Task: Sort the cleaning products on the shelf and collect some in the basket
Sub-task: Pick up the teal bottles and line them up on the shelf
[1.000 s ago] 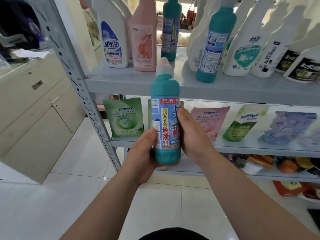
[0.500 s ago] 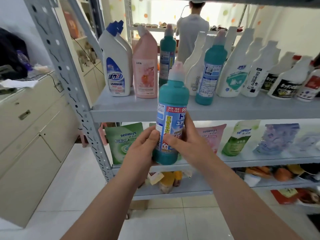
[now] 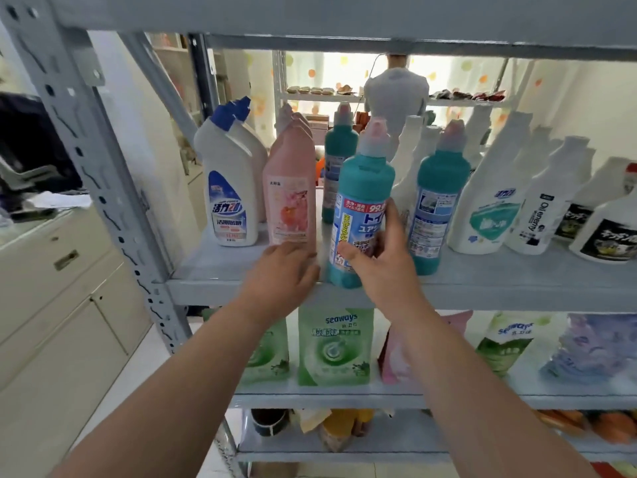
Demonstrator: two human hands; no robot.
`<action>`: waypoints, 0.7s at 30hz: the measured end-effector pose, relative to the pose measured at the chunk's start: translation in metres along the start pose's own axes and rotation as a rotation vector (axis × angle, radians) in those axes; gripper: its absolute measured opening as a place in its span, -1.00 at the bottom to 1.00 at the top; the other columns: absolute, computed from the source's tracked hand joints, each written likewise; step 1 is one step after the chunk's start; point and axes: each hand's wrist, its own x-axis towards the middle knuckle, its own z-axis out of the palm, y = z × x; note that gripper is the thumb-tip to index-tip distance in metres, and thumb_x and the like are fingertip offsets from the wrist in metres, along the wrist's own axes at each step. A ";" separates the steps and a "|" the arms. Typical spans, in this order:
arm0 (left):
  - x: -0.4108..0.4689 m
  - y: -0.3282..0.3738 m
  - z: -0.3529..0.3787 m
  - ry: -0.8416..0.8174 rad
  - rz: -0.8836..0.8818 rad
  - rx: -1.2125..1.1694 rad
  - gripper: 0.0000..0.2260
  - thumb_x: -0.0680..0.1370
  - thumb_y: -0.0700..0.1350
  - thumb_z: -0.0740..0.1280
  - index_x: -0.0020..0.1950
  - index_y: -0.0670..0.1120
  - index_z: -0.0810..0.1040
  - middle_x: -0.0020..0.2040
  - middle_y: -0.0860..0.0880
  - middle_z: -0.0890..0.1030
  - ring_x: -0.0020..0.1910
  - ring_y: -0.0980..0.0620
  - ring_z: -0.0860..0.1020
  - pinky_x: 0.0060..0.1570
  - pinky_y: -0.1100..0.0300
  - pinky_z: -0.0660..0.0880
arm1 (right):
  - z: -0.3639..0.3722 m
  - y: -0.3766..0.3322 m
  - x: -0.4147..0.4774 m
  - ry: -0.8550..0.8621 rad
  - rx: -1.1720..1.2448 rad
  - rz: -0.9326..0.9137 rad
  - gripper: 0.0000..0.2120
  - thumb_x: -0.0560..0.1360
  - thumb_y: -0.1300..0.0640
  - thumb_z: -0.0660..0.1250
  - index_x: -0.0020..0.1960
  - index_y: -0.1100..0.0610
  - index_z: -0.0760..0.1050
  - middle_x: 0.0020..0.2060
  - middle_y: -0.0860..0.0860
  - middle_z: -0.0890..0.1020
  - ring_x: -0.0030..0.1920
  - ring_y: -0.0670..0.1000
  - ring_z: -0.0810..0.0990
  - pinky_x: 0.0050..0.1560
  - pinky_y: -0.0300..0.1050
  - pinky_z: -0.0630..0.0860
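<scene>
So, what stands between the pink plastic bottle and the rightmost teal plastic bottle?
Head view: another teal plastic bottle, held by the right hand.

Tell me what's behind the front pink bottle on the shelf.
Behind the front pink bottle stand more pink bottles in a row; only their tops show. Their bodies, and anything further back, are hidden.

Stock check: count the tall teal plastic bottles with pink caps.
3. Front teal bottle at the grey metal shelf edge, in the right hand; second teal bottle just right of it; third teal bottle farther back, beside the pink bottles. More may be hidden.
</scene>
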 end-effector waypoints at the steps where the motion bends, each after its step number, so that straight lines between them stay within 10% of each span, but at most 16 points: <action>1: 0.001 -0.003 0.005 -0.012 0.012 0.067 -0.62 0.67 0.12 0.17 0.40 0.00 0.55 0.38 -0.02 0.55 0.32 -0.11 0.46 0.29 0.01 0.41 | 0.001 0.004 0.006 -0.002 -0.018 -0.003 -0.11 0.50 0.21 0.53 0.62 -0.20 0.10 0.23 -0.49 0.53 0.24 -0.36 0.55 0.09 -0.49 0.50; 11: -0.001 -0.010 0.028 0.211 0.084 0.202 -0.63 0.57 0.08 0.16 0.12 -0.05 0.68 0.03 -0.06 0.67 -0.01 -0.17 0.59 -0.08 0.02 0.52 | 0.013 0.026 0.055 -0.014 -0.144 0.012 -0.09 0.53 0.08 0.50 0.56 -0.35 -0.05 0.38 -0.28 0.47 0.34 -0.21 0.49 0.29 -0.19 0.43; 21: 0.001 -0.014 0.039 0.292 0.068 0.186 -0.70 0.52 0.05 0.23 0.07 -0.02 0.69 -0.05 -0.04 0.65 -0.08 -0.15 0.58 -0.18 0.06 0.50 | 0.034 0.038 0.111 -0.001 -0.227 0.119 -0.18 0.61 0.09 0.38 0.66 -0.04 -0.08 0.48 -0.02 0.43 0.43 0.06 0.44 0.45 0.05 0.37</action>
